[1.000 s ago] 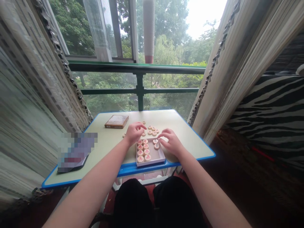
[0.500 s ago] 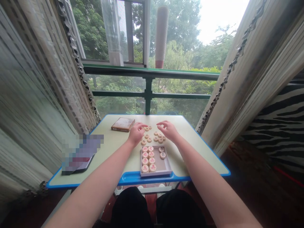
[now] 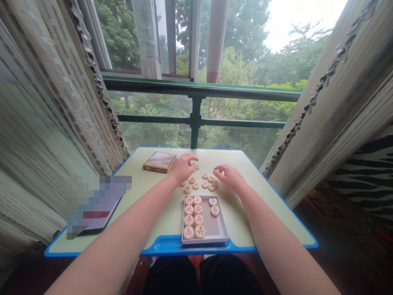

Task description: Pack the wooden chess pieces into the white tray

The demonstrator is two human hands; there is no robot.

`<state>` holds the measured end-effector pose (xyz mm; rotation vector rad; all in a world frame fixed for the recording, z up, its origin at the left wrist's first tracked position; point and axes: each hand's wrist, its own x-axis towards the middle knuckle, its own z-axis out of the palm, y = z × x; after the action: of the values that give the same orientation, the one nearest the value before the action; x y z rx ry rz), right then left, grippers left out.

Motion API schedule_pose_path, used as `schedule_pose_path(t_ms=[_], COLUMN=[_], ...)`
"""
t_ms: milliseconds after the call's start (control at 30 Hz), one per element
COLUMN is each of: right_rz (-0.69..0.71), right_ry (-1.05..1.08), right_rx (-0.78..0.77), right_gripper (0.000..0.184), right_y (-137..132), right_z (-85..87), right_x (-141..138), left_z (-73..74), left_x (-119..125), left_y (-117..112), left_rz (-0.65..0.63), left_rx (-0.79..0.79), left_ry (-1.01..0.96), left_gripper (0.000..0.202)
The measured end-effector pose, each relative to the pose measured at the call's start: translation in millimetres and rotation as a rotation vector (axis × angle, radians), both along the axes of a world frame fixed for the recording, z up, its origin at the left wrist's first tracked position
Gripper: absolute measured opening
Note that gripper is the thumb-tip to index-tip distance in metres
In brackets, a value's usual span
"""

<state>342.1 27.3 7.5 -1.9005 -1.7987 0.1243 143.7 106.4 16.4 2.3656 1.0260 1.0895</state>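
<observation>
You've got a pale green table (image 3: 147, 205) w/ blue edge in front of you. Far left on it: a flat brown box (image 3: 159, 161), lying closed. Near-left corner: a dark flat item (image 3: 95, 205), blurred out. Behind the table, a green railing (image 3: 196, 87) runs across the window, trees beyond. A pink cup stack (image 3: 216, 41) rises abv it. Curtains (image 3: 61, 102) L & R; zebra-print fabric (image 3: 365, 172) far right.

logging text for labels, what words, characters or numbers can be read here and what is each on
"兵", red, on the round pale wooden piece in the near row of the shallow grey tray.
"馬", red, probably, on the round piece left of it.
Other tray pieces: characters too small to read.
Loose wooden pieces on the table: too small.
Flat brown box: print blurred.
</observation>
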Motion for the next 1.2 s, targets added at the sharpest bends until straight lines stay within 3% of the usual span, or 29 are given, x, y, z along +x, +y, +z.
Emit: schedule_pose_path(t_ms=[100,267,367,667,900,1200], right_rz=[0.015,0.133,0.166,0.191,0.153,0.145], right_ry=[0.011,0.032,0.036,0.046,0.121,0.108], right_rx=[0.013,0.088,0.088,-0.024,-0.044,-0.018], right_gripper=[0.024,0.024,0.023,0.024,0.023,0.022], right_y=[-0.7,5.0,10.5,9.9,12.6,13.2], right_z=[-1.5,-10.4,-14.3,-11.2,-12.4,-13.2], right_x=[-4.0,-12.5,-14.5,-21.0,-18.5,-18.6], left_z=[-0.5,-22.6,-28.1,-24.5,-29.1,-26.0], left_x=[-6.7,-17.6,-18.6,-11.9,-13.3,-14.8], left_y=[7.8,16.5,21.4,14.3,20.4,23.9], left_rz=[0.080,0.164,0.199,0.117,0.094,0.032], left_rx=[0.048,0.064,0.016,-0.143,-0.084,-0.061], left_ry=[0.001,0.038,0.112,0.424,0.373,0.464], left_gripper=[0.024,0.038,0.037,0.037,0.039,0.032])
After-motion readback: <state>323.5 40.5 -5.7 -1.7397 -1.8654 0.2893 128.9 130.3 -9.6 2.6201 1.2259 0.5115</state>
